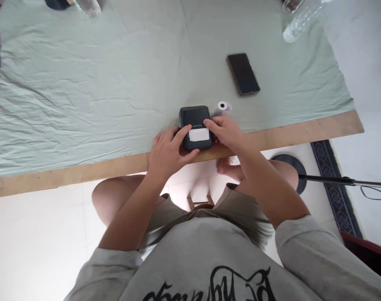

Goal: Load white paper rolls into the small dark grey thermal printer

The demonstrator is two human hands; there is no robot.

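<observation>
A small black portable receipt printer [195, 115] lies near the front edge of the table, with a white strip of paper [199, 134] showing across its top. My left hand [167, 150] grips its left side, the index fingertip on the top beside the paper and the thumb along the near edge. From the right, my right hand [225, 130] holds the printer with the thumb on its top; the other fingers are curled at its side and partly hidden. Just beyond the right hand, a white paper roll [222, 107] with a dark core touches the cloth.
Behind and to the right lies a dark smartphone [243, 74]. Clear plastic bottles [298, 25] rest at the far right, and a glass [89, 7] is at the far left. A wrinkled pale green cloth [83, 83] covers the table up to its bare wooden edge [281, 137].
</observation>
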